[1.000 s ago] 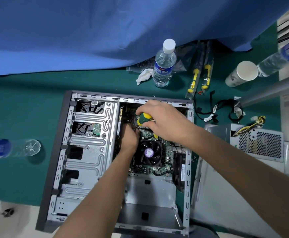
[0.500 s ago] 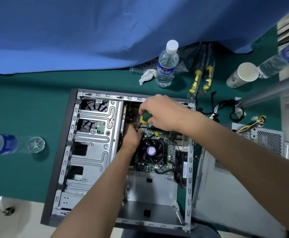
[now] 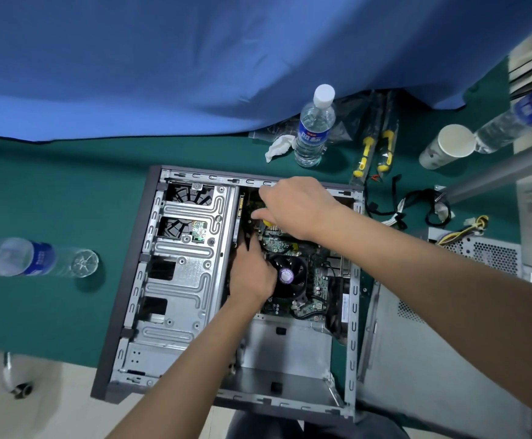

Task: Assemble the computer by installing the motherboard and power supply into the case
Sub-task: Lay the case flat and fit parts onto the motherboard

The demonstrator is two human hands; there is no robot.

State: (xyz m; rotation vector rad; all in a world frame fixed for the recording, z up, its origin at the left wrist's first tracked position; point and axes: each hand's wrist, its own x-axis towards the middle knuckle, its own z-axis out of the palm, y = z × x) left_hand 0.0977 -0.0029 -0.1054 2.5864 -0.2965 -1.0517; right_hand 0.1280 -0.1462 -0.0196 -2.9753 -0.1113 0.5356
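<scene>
The open grey computer case [image 3: 192, 299] lies flat on the green mat. Inside it sits the green motherboard [image 3: 317, 283] with its black CPU fan [image 3: 293, 274]. My right hand [image 3: 296, 207] grips a screwdriver over the board's far corner; only a bit of its yellow handle [image 3: 268, 222] shows under the palm. My left hand [image 3: 252, 277] reaches into the case beside the fan, its fingertips bunched round the screwdriver's dark shaft; the tip is hidden. The perforated silver power supply [image 3: 483, 255] stands outside the case to the right, with yellow and black wires.
Beyond the case stand a water bottle [image 3: 315, 128], a crumpled tissue [image 3: 277, 147], two packaged screwdrivers [image 3: 375, 153] and a paper cup [image 3: 448, 147]. Loose black cables [image 3: 416, 210] lie at right. Another bottle [image 3: 33, 256] lies at left. The grey side panel [image 3: 432, 343] rests right of the case.
My right hand has turned over the screwdriver handle and now covers nearly all of it. My left hand has stayed at the shaft. The camera has shifted slightly.
</scene>
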